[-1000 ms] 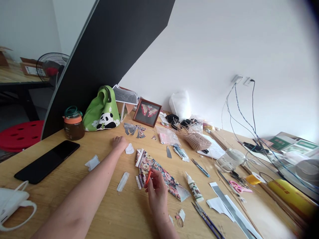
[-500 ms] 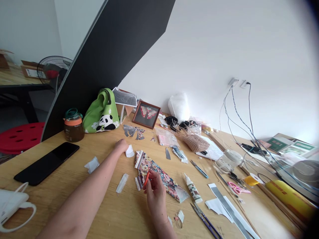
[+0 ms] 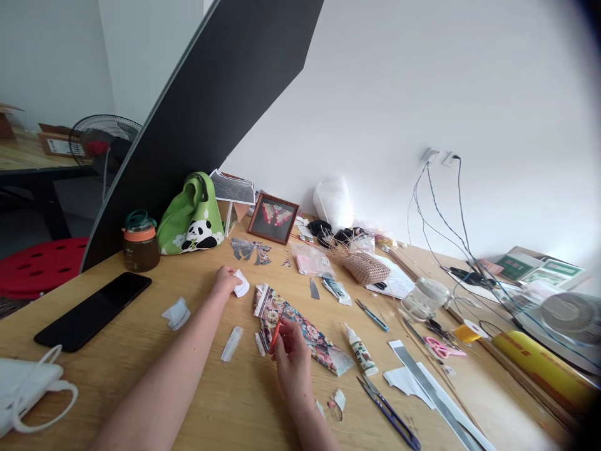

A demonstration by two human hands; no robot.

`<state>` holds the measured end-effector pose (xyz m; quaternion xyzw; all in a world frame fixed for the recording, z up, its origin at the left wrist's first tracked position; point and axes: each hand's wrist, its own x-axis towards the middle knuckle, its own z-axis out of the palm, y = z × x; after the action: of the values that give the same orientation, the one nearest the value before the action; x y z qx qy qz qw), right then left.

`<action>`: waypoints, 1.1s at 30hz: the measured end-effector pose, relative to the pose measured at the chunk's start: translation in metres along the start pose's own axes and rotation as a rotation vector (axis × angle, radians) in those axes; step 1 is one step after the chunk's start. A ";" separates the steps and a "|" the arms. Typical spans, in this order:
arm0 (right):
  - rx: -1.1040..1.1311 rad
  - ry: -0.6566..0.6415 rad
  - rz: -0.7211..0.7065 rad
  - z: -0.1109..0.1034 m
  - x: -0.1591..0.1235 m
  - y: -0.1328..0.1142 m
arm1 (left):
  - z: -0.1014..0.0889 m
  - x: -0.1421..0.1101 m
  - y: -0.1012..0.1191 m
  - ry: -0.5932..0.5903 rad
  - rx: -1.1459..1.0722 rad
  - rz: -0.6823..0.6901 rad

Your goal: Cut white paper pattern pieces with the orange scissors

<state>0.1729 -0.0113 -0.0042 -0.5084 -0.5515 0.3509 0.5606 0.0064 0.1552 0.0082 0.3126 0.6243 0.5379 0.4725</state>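
My left hand (image 3: 225, 280) reaches out over the table, its fingers closed on the edge of a small white paper piece (image 3: 241, 285). In my right hand (image 3: 293, 352) is a slim orange-handled tool (image 3: 276, 334), its exact kind unclear. That tool lies over the left part of a floral-patterned fabric strip (image 3: 310, 332); my fingers partly cover both. Nearer me lies a pale narrow strip (image 3: 231, 344). Another white paper scrap (image 3: 177, 314) rests left of my left forearm. Beyond my left hand sits a grey and floral cut-out (image 3: 252, 251).
Right of the fabric lie a glue bottle (image 3: 361, 352), dark-handled snips (image 3: 389, 413), a blue craft knife (image 3: 372, 315) and pink scissors (image 3: 444, 347). A phone (image 3: 94, 311) and a drink jar (image 3: 141, 247) stand left. Behind are a green panda bag (image 3: 191, 216) and a framed butterfly (image 3: 273, 217).
My left hand has closed on the white paper piece, which has turned and shifted slightly. My right hand stays nearly still with its tool. The whole view has shifted a little.
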 end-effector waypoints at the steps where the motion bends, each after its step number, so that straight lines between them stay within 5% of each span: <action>1: 0.013 0.007 0.008 0.000 0.001 -0.001 | 0.000 -0.003 0.003 0.003 -0.044 -0.007; 10: 0.235 0.100 0.079 -0.001 0.012 -0.011 | -0.003 -0.060 0.069 -0.258 -0.526 0.030; 16: 0.353 -0.002 -0.009 -0.001 0.038 -0.068 | -0.010 -0.092 0.096 -0.365 -0.727 0.045; 22: 0.507 0.006 -0.209 -0.012 0.067 -0.122 | -0.017 -0.110 0.109 -0.364 -0.792 0.103; 28: 0.447 -0.054 -0.139 -0.011 0.072 -0.117 | -0.013 -0.118 0.110 -0.303 -0.792 0.138; 33: 0.433 0.020 -0.138 -0.017 0.080 -0.113 | -0.004 -0.126 0.109 -0.336 -0.761 0.102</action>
<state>0.1826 0.0352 0.1271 -0.3409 -0.4910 0.4169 0.6848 0.0353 0.0648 0.1452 0.2294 0.2792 0.6944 0.6223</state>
